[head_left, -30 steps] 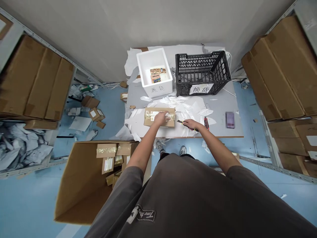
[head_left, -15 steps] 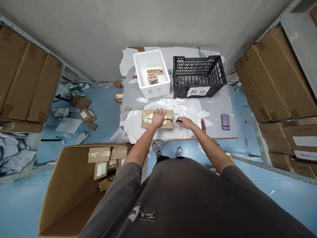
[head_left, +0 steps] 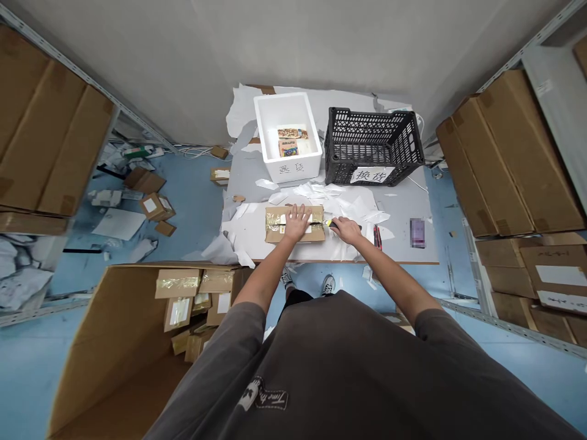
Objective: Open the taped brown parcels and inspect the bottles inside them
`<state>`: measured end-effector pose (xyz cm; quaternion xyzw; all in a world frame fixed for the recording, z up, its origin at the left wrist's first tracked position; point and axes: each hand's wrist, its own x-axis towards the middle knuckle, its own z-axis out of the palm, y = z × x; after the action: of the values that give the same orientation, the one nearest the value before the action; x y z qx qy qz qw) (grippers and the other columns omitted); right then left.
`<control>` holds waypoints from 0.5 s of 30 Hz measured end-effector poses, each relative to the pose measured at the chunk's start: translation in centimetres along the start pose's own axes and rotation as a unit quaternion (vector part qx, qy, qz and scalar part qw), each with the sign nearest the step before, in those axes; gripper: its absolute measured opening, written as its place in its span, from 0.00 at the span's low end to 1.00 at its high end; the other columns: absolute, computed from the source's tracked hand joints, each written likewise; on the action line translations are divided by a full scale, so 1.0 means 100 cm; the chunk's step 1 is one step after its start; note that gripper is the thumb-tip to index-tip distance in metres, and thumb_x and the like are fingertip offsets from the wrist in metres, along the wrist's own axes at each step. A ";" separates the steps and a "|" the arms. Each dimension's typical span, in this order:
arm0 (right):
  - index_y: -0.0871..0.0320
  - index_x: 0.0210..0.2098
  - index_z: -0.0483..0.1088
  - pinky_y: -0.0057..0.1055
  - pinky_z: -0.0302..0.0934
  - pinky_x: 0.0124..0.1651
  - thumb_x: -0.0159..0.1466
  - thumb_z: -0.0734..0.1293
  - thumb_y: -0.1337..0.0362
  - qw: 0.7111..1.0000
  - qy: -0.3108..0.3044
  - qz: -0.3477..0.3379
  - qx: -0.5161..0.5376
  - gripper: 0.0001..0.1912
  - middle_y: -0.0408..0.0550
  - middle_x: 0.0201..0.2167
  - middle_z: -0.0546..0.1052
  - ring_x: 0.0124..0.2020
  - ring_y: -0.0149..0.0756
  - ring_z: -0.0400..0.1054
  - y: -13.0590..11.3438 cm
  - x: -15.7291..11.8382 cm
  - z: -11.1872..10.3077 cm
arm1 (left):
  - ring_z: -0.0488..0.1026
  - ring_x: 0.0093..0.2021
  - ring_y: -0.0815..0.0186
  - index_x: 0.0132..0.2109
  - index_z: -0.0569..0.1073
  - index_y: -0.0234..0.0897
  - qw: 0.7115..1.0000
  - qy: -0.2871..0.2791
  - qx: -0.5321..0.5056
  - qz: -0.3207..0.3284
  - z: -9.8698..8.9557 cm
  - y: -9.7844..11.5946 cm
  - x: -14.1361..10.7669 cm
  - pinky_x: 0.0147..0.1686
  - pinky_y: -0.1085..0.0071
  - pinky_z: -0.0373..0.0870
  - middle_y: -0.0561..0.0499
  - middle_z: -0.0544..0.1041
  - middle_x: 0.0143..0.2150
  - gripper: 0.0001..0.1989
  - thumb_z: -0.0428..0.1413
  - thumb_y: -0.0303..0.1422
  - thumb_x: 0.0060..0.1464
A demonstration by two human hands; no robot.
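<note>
A taped cardboard box point(head_left: 276, 224) lies on the table near its front edge, a dark slit running along the middle of its top. My left hand point(head_left: 298, 222) rests flat on the box with the fingers spread. My right hand point(head_left: 347, 230) is closed around a utility knife point(head_left: 332, 224) with a yellow and black body, just off the box's right end. The knife's blade is too small to make out. A red and black tool point(head_left: 377, 237) lies to the right of that hand.
Behind the box stand a white foam bin point(head_left: 293, 166) with packets inside and a black plastic crate point(head_left: 375, 156). Torn white paper point(head_left: 321, 194) litters the table point(head_left: 394, 211). A large open carton point(head_left: 105, 342) with smaller boxes stands at lower left. Shelves with cartons point(head_left: 513, 159) flank both sides.
The slit along the box top looks wider and darker now. My right hand stays at the box's right end with the knife. The whole view has shifted slightly.
</note>
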<state>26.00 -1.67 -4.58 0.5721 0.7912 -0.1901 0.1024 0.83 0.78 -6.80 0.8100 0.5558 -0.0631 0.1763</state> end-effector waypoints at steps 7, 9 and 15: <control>0.54 0.62 0.70 0.38 0.64 0.50 0.80 0.60 0.53 0.998 0.030 0.046 0.030 0.18 0.61 0.56 0.79 0.57 0.53 0.73 0.011 0.006 -0.008 | 0.39 0.85 0.45 0.83 0.51 0.52 1.000 0.005 -0.004 -0.016 -0.003 0.002 -0.006 0.77 0.39 0.42 0.42 0.49 0.85 0.41 0.54 0.46 0.69; 0.54 0.59 0.71 0.37 0.65 0.49 0.78 0.63 0.52 0.994 0.029 0.076 0.069 0.17 0.60 0.55 0.81 0.55 0.53 0.75 0.026 -0.003 -0.007 | 0.40 0.85 0.44 0.83 0.52 0.51 1.000 0.010 -0.002 -0.017 -0.004 0.003 -0.006 0.77 0.38 0.43 0.41 0.50 0.85 0.41 0.54 0.46 0.69; 0.51 0.56 0.66 0.35 0.70 0.45 0.71 0.66 0.42 0.904 0.081 0.227 0.352 0.24 0.50 0.46 0.83 0.46 0.47 0.79 0.001 -0.021 0.031 | 0.44 0.85 0.43 0.82 0.57 0.44 0.998 -0.025 -0.042 -0.038 -0.023 -0.004 0.011 0.78 0.47 0.50 0.37 0.46 0.86 0.45 0.59 0.53 0.66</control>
<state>26.63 -4.79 -6.65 0.7485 0.5271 -0.3809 -0.1301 0.64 2.71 -5.03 0.7779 0.5841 -0.0668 0.2219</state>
